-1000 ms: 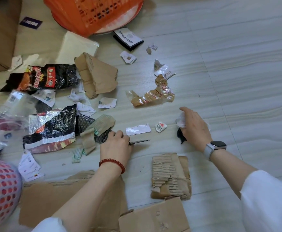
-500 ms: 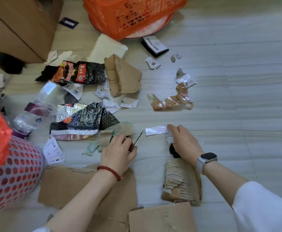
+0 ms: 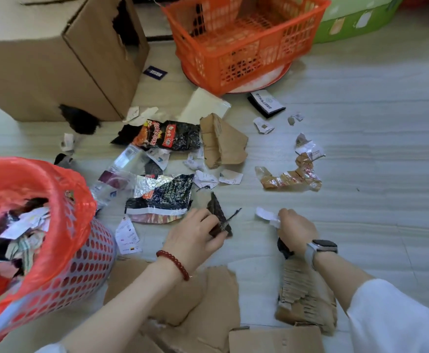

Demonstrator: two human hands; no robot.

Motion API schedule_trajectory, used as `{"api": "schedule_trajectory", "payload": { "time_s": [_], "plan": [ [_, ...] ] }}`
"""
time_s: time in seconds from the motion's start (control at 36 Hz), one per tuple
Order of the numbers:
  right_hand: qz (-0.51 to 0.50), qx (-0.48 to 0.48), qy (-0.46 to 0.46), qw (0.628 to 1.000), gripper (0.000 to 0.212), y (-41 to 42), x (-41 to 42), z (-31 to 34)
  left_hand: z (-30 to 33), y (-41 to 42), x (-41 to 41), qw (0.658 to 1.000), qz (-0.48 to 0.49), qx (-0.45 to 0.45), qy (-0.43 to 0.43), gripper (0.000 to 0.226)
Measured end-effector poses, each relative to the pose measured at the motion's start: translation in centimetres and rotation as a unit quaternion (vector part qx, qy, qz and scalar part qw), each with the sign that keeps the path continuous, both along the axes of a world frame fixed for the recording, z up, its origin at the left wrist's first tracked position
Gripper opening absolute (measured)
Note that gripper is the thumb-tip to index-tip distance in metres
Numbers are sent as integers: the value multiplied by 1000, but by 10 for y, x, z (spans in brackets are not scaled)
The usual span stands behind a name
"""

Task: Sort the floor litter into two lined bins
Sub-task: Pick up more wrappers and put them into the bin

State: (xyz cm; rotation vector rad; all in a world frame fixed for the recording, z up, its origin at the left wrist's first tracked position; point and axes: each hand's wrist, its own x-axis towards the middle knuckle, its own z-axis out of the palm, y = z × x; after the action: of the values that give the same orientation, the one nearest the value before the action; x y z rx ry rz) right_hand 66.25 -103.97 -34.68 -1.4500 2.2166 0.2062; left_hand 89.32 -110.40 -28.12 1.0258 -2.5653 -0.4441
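cardboard box [image 3: 55, 59] far left, torn | orange crate [image 3: 241, 39] on round tray [image 3: 272, 80] | green tub [image 3: 356, 19] far right

A pale grey, faintly striped tiled floor [image 3: 361, 174] carries everything. On it stand a large brown cardboard box [image 3: 55, 62] at the far left, an orange plastic lattice crate [image 3: 241, 39] on a round white tray, and a perforated white bin lined with a red plastic bag [image 3: 55, 250] at the near left. Litter lies between: a black and red snack wrapper [image 3: 167, 136], a torn brown cardboard piece [image 3: 221, 143], a crumpled gold foil wrapper [image 3: 290, 177], white paper scraps [image 3: 230, 177], and ripped corrugated cardboard [image 3: 307, 301] nearest the camera.
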Motion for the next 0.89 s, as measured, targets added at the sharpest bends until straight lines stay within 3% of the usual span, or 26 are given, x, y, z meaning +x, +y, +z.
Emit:
{"api": "schedule_trajectory", "payload": {
  "time_s": [0.17, 0.25, 0.36, 0.5, 0.58, 0.67, 0.78, 0.89],
  "plan": [
    [-67, -50, -42, 996, 16, -1, 11, 34, 65, -41, -3, 987, 32, 109, 112, 31],
    [-91, -85, -95, 988, 11, -13, 19, 66, 96, -61, 2, 984, 44, 94, 148, 44],
    [-73, -147, -140, 976, 22, -34, 41, 123, 136, -81, 16, 983, 48, 58, 170, 63],
    [-48, -210, -180, 960, 11, -68, 79, 192, 194, -102, 58, 977, 38, 52, 202, 47],
    [-24, -254, -205, 945, 26, -87, 111, 232, 231, -112, 99, 969, 59, 50, 236, 31],
    [13, -256, -191, 948, 9, -107, 143, 257, 259, -122, 154, 958, 108, 48, 261, 25],
    [74, -259, -230, 935, 5, -132, 195, 276, 276, -130, 236, 959, 161, 83, 220, 51],
    [149, -254, -227, 928, 11, -150, 253, 277, 254, -124, 299, 973, 207, 89, 56, 40]
  ]
}}
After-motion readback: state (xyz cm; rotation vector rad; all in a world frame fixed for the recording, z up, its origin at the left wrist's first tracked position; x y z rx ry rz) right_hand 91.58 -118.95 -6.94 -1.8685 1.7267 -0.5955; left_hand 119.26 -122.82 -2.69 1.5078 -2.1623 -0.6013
